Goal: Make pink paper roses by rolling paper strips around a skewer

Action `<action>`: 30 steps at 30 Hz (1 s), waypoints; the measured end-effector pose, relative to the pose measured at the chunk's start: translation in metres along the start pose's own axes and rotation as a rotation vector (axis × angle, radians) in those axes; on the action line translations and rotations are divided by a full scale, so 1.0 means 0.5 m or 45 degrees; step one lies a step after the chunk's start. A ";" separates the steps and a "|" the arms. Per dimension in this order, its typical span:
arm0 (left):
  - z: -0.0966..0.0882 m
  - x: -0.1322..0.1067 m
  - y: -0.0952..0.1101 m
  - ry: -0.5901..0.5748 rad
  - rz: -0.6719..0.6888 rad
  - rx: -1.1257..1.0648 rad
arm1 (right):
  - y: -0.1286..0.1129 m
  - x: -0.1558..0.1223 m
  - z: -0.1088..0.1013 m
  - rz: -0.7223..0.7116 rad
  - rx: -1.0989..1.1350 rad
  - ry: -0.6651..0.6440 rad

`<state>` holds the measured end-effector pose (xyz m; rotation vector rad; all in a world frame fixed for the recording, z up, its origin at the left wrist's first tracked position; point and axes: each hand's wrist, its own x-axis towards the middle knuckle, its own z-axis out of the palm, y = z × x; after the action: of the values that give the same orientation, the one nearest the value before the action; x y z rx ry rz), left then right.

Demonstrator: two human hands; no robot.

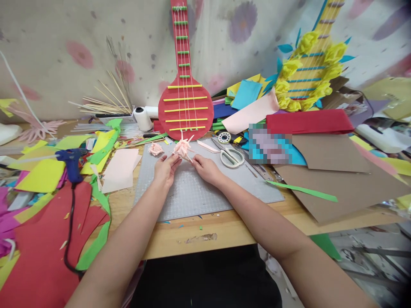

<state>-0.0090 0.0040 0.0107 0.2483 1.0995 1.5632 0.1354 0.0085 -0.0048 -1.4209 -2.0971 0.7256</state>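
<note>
Across a cluttered wooden worktop [224, 231], a gray cutting mat [192, 201] lay before the person, with a red lute-shaped piece [186, 102] standing upright at its far edge. A blue glue gun [72, 164] rested off to the left, well apart from the hands, and scissors [228, 152] lay on the mat to the right. Between these, above the far part of the mat and just in front of the red round body, the two hands met at a pale pink flower [182, 148]. The left hand [165, 169] had its fingers drawn together, pinching the flower low on its left side. The right hand [207, 169] had thumb and forefinger closed at a thin tail near the lower right; the other fingers were curled under, and their contact could not be told. Small, ruffled and apparently of paper, the flower looked very light, soft and easily crushed, unlikely to slip. Its gathered base seemed the safest place to hold; the outer petals and narrow tails would probably crease or tear. Smallest lay a matching rosette [156, 149], on the mat beyond the left hand.
</note>
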 end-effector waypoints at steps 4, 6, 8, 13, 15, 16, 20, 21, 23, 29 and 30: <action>0.000 0.005 -0.003 0.023 0.021 -0.031 | 0.002 -0.002 -0.001 -0.008 0.072 0.044; 0.000 0.005 -0.004 0.037 0.028 -0.040 | 0.003 -0.003 -0.002 -0.014 0.111 0.072; 0.001 0.005 -0.005 0.037 0.024 -0.039 | 0.003 -0.004 -0.001 -0.028 0.128 0.088; 0.004 0.002 -0.005 0.007 0.003 -0.029 | 0.003 -0.003 0.001 -0.021 0.095 0.090; 0.003 0.002 -0.004 -0.006 0.002 -0.024 | 0.002 -0.003 0.001 -0.013 0.089 0.093; 0.003 0.003 -0.003 -0.013 -0.001 -0.023 | 0.002 -0.003 0.000 -0.011 0.090 0.095; 0.002 0.001 0.001 -0.084 -0.010 -0.028 | 0.003 -0.002 -0.001 -0.001 0.096 0.108; 0.002 0.000 0.002 -0.106 -0.007 -0.028 | 0.004 -0.002 -0.001 0.001 0.097 0.112; 0.002 -0.002 0.002 -0.132 0.010 -0.019 | 0.007 -0.001 -0.001 0.002 0.104 0.113; 0.003 -0.005 -0.010 -0.095 0.038 0.037 | 0.011 -0.002 -0.002 -0.183 0.171 0.036; 0.004 -0.005 -0.012 -0.090 0.043 0.042 | 0.012 -0.003 -0.002 -0.215 0.185 0.033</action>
<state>-0.0028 0.0025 0.0083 0.3433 1.0710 1.5555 0.1403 0.0091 -0.0082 -1.1540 -2.0693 0.7704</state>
